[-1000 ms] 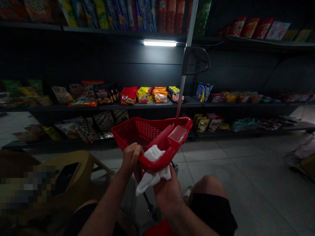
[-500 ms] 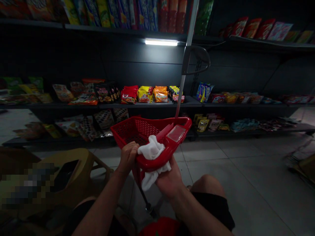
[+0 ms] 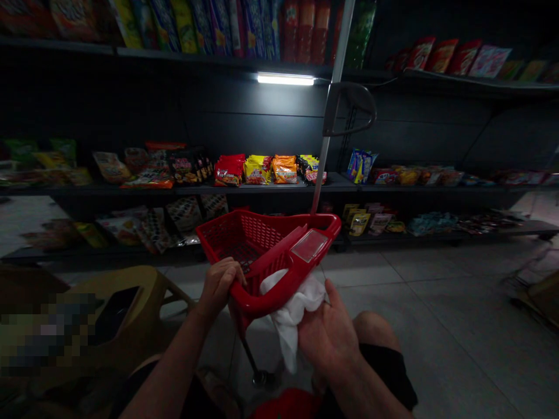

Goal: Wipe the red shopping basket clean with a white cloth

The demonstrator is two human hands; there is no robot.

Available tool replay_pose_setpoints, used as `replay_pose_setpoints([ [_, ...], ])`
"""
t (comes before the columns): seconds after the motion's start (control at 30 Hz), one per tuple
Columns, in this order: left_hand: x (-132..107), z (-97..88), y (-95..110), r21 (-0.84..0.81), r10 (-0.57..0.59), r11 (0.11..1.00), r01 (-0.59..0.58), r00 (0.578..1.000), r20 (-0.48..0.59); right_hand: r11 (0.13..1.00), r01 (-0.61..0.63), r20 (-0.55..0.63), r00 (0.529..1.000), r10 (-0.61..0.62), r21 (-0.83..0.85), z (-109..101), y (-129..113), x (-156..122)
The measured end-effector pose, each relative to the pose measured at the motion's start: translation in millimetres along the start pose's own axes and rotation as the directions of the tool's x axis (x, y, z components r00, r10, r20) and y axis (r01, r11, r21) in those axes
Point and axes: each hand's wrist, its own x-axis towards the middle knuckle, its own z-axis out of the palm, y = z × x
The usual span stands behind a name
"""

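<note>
A red plastic shopping basket (image 3: 244, 238) on wheels tilts toward me, its metal pull handle (image 3: 334, 99) rising to the upper right. My left hand (image 3: 218, 285) is closed on the basket's near rim at its left corner. My right hand (image 3: 327, 331) holds a white cloth (image 3: 292, 305) against the underside and outer wall of the near rim, palm up with the fingers loosely curled around the cloth. Part of the cloth hangs down below the rim.
Dark shelves (image 3: 271, 186) with snack packets run across the back, lit by a strip light (image 3: 286, 79). A tan plastic stool (image 3: 131, 297) stands at my left. My knee (image 3: 371, 331) is at the right, above a grey tiled floor (image 3: 437, 314).
My right hand has slid with the cloth from the top of the near rim down and to the right, under the rim. The basket has tilted slightly. My left hand keeps its grip.
</note>
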Motion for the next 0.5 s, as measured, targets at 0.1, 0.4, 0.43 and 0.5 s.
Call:
replay_pose_setpoints([
  [0.1, -2.2, -5.1, 0.2, 0.020, -0.038, 0.999, 0.038, 0.999, 0.024, 0.990, 0.045, -0.113, 0.993, -0.030, 0.135, 2.6, -27.6, 13.4],
  [0.4, -5.0, -13.6, -5.1, 0.008, -0.069, 0.998, 0.069, 0.996, 0.047, 0.933, 0.325, -0.343, 0.903, -0.258, 0.153, 9.1, -20.5, 57.0],
  [0.43, -6.1, -15.8, -3.6, 0.000, -0.064, 0.998, 0.064, 0.997, 0.038, 0.936, 0.319, -0.331, 0.908, -0.258, 0.146, 9.6, -8.6, 53.1],
  [0.5, -9.3, -22.6, -0.9, -0.022, -0.058, 0.998, 0.059, 0.998, 0.026, 0.955, 0.268, -0.317, 0.923, -0.217, 0.129, 8.4, 10.5, 43.2],
])
